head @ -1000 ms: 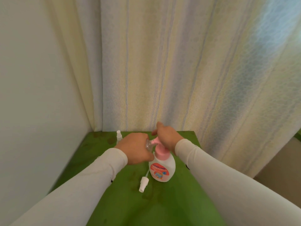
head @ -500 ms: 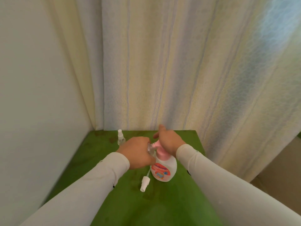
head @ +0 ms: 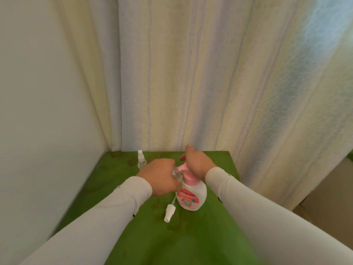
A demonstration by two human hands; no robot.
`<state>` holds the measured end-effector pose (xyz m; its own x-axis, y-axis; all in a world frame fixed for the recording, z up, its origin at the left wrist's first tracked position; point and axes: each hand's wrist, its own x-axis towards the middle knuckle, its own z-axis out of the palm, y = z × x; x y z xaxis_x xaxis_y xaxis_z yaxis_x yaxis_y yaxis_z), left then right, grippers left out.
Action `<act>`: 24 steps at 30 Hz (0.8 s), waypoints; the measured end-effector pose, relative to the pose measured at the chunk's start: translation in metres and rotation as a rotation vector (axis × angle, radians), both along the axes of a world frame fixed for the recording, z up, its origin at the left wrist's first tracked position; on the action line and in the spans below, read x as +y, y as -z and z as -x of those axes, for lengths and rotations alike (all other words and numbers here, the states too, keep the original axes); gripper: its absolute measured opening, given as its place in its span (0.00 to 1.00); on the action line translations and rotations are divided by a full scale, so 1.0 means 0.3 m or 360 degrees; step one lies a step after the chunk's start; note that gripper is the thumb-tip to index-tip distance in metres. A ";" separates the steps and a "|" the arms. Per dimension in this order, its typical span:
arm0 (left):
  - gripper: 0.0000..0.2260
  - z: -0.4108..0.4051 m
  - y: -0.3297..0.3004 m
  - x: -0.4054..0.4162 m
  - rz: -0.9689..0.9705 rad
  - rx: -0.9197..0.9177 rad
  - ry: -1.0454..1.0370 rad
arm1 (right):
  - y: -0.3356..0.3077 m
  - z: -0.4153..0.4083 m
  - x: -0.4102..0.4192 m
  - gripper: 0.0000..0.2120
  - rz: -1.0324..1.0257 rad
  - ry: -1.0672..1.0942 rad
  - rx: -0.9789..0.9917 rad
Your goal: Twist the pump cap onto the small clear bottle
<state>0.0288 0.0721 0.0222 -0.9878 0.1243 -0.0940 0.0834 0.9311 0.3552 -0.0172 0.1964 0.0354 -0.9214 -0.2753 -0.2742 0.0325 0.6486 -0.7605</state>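
Left hand (head: 160, 175) curls around a small clear bottle (head: 176, 172) held at the spout; right hand (head: 198, 163), fingers relaxed, presses the pink pump (head: 186, 174) of a soap bottle (head: 193, 197) on the green worktop (head: 172, 236).

Under my right hand (head: 198, 163) the pump bottle (head: 192, 196) has a white body, a pink top and a red label with a small blue figure on it. My left hand (head: 160, 176) grips a clear, colourless little bottle (head: 176, 172). Just below that hand lies a white spray cap (head: 169, 212). Beyond my left hand stands a clear spray bottle (head: 141, 159) with a white top. The table (head: 191, 241) is green with darker blotches. My sleeves (head: 107, 213) are off-white. The curtain (head: 210, 73) past my hands is cream with faint blue stripes.
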 end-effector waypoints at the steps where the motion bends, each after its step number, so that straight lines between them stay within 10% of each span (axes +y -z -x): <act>1: 0.11 0.002 -0.006 -0.003 0.0016 -0.0008 0.0010 | -0.001 0.004 0.000 0.22 0.0005 0.0008 -0.0015; 24: 0.10 -0.007 -0.002 0.000 -0.0040 -0.0008 -0.0027 | 0.013 0.000 0.009 0.18 -0.0049 -0.0096 0.0092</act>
<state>0.0310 0.0721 0.0227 -0.9892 0.1101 -0.0963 0.0659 0.9231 0.3788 -0.0172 0.1992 0.0316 -0.9179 -0.3230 -0.2303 -0.0506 0.6711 -0.7396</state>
